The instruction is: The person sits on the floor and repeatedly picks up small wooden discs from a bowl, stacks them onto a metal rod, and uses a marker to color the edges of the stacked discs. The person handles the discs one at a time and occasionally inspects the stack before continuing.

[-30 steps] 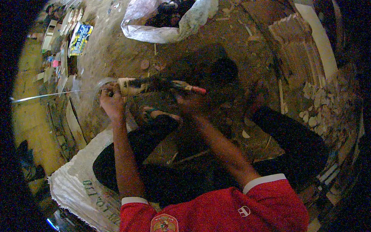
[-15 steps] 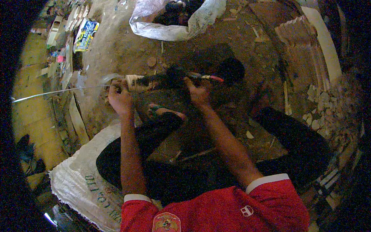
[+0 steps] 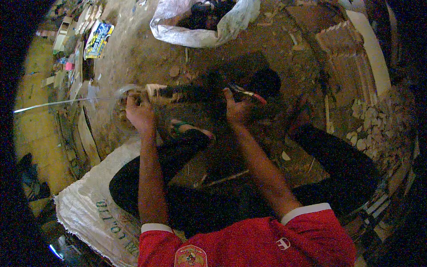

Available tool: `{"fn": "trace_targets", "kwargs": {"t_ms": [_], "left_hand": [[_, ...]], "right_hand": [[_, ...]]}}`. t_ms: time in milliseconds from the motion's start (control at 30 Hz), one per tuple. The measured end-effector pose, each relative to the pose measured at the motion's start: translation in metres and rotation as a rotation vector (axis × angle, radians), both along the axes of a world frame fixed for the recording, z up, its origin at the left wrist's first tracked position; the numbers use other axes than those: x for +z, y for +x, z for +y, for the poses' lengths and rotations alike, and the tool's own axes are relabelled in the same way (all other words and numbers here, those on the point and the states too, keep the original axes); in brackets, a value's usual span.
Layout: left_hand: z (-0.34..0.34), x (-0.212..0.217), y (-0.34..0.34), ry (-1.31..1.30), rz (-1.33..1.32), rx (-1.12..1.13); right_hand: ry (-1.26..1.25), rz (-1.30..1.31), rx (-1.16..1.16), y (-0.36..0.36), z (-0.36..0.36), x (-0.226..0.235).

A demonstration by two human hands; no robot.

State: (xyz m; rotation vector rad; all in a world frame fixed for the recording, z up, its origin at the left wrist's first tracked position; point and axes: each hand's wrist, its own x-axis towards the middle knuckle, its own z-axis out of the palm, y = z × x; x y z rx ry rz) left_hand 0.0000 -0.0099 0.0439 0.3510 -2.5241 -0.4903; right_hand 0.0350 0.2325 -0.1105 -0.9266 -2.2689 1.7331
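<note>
My left hand [image 3: 138, 109] is closed at the left end of a bundle of dark fibres [image 3: 184, 91], beside its pale, round end piece [image 3: 155, 90]. A thin, shiny strip [image 3: 66, 104] runs from the left edge of the view to these fingers. What exactly the fingers pinch is too dim to make out. To the right of the bundle, my right hand [image 3: 240, 107] is closed on red-handled pliers [image 3: 254, 95], whose red grip points right. Around the tool's jaws it is too dark to see whether they touch anything.
A white sack [image 3: 191, 39] with dark contents stands ahead on the dirt floor. Another white woven sack [image 3: 89, 191] lies under my left leg. Stacked boards [image 3: 340, 49] and broken chips [image 3: 367, 122] lie to the right. At the left is a blue and yellow packet [image 3: 98, 40].
My right hand has shifted a little to the right with the pliers, whose red grip now tilts lower. My left hand stays in nearly the same place.
</note>
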Motion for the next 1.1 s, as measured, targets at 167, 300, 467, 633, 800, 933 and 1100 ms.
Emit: {"fn": "trace_targets", "kwargs": {"t_ms": [167,300,467,633,800,933,1100], "left_hand": [[0.004,-0.001,-0.001,0.042,-0.014,0.072],[0.005,0.0,0.002,0.041,-0.027,0.071],[0.005,-0.002,0.004,0.086,0.015,0.027],[0.001,-0.009,-0.002,-0.091,0.047,0.16],[0.002,-0.008,0.001,-0.049,0.048,0.134],[0.006,-0.007,0.002,-0.058,0.017,0.164],[0.005,-0.009,-0.002,-0.103,0.026,0.203]], "right_hand": [[0.011,0.173,0.17,0.032,0.017,-0.002],[0.045,0.038,0.177,0.019,0.009,0.009],[0.435,-0.1,-0.001,-0.023,-0.014,-0.009],[-0.117,0.206,0.125,0.043,-0.009,-0.07],[0.247,-0.147,0.088,0.061,-0.011,-0.058],[0.018,0.22,0.124,0.015,-0.053,-0.006],[-0.091,0.042,0.005,0.017,-0.036,-0.017]]}}
